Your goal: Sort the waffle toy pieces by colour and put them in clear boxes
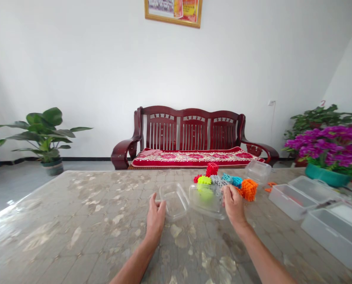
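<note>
My left hand (pixel 156 215) is at the left side of a clear plastic container (pixel 174 201), thumb and forefinger apart beside its rim. My right hand (pixel 233 202) pinches the right edge of a clear lid (pixel 207 203), which is tilted above the table next to the container. Through the lid, part of a yellow-green block piece (pixel 204 180) shows. Behind it lie grey blocks (pixel 217 180), a red cube (pixel 212 169), blue blocks (pixel 232 180) and an orange cube (pixel 249 189).
Another clear container (pixel 258 172) stands behind the blocks. Open translucent boxes (pixel 334 236) and a teal pot of purple flowers (pixel 328 175) are on the right of the patterned table (pixel 84 232). A red wooden bench (pixel 193 134) stands beyond.
</note>
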`<state>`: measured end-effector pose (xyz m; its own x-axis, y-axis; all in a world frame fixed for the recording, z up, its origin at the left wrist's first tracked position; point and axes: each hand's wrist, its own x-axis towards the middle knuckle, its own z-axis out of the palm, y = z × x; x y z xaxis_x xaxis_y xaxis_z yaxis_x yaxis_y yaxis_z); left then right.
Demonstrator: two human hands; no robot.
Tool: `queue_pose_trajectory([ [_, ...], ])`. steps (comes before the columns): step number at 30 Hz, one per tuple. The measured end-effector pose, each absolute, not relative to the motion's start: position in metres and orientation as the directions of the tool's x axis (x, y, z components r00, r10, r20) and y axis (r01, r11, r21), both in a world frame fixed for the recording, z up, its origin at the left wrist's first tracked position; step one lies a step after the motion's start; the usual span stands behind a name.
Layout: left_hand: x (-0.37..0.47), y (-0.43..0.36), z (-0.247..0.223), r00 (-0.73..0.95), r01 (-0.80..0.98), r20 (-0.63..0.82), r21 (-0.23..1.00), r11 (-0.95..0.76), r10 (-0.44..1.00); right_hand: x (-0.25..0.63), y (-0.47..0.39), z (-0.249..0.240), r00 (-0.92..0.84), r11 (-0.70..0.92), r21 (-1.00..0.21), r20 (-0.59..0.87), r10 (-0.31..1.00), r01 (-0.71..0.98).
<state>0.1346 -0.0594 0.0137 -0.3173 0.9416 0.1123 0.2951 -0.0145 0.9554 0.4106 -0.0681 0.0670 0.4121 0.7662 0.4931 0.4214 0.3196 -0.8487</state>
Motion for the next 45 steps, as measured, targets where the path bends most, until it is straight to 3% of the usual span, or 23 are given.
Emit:
queue_pose_trajectory([
  [4,0.131,-0.057,0.019,-0.293,0.305,0.082,0.952,0.011,0.953,0.436,-0.077,0.053,0.409,0.161,-0.943,0.274,0.871,0.290],
  [7,0.125,-0.050,0.018,-0.279,0.422,0.222,0.902,-0.089,0.934,0.450,-0.081,0.041,0.439,0.055,-0.974,0.148,0.886,0.218],
  [10,0.125,-0.045,0.017,-0.179,0.437,0.344,0.867,-0.239,0.922,0.458,-0.083,0.029,0.413,-0.006,-0.965,0.106,0.905,0.260],
  [12,0.129,-0.046,0.018,-0.047,0.368,0.327,0.884,-0.288,0.944,0.462,-0.082,0.022,0.369,-0.005,-0.932,0.139,0.919,0.363],
  [17,0.136,-0.048,0.020,0.181,0.179,0.167,0.963,-0.199,0.969,0.479,-0.081,0.013,0.271,0.078,-0.730,0.347,0.898,0.679],
  [19,0.135,-0.047,0.018,0.131,0.175,0.141,0.971,-0.163,0.981,0.485,-0.084,0.013,0.279,0.014,-0.607,0.386,0.879,0.794],
  [22,0.133,-0.043,0.010,-0.071,0.271,0.205,0.946,-0.179,0.976,0.484,-0.090,0.017,0.285,-0.076,-0.402,0.491,0.823,0.913],
  [24,0.133,-0.042,0.007,-0.180,0.359,0.241,0.919,-0.165,0.954,0.473,-0.095,0.025,0.213,-0.028,-0.306,0.590,0.779,0.952],
  [26,0.136,-0.043,0.005,-0.243,0.418,0.223,0.902,-0.106,0.944,0.451,-0.101,0.033,0.097,0.122,-0.275,0.665,0.740,0.954],
  [31,0.152,-0.057,0.012,-0.283,0.523,0.226,0.851,-0.047,0.932,0.376,-0.122,0.043,-0.239,0.532,-0.339,0.622,0.746,0.776],
  [36,0.154,-0.074,0.030,-0.231,0.628,0.325,0.770,-0.115,0.917,0.342,-0.123,0.035,-0.350,0.557,-0.353,0.503,0.790,0.752],
  [40,0.141,-0.073,0.038,-0.245,0.635,0.357,0.762,-0.129,0.902,0.354,-0.112,0.036,-0.428,0.595,-0.292,0.473,0.770,0.749],
  [43,0.134,-0.067,0.035,-0.170,0.568,0.452,0.771,-0.287,0.876,0.364,-0.110,0.042,-0.500,0.636,-0.239,0.444,0.743,0.734],
  [45,0.131,-0.064,0.032,-0.049,0.438,0.430,0.820,-0.367,0.901,0.367,-0.110,0.045,-0.529,0.655,-0.229,0.428,0.732,0.721],
])
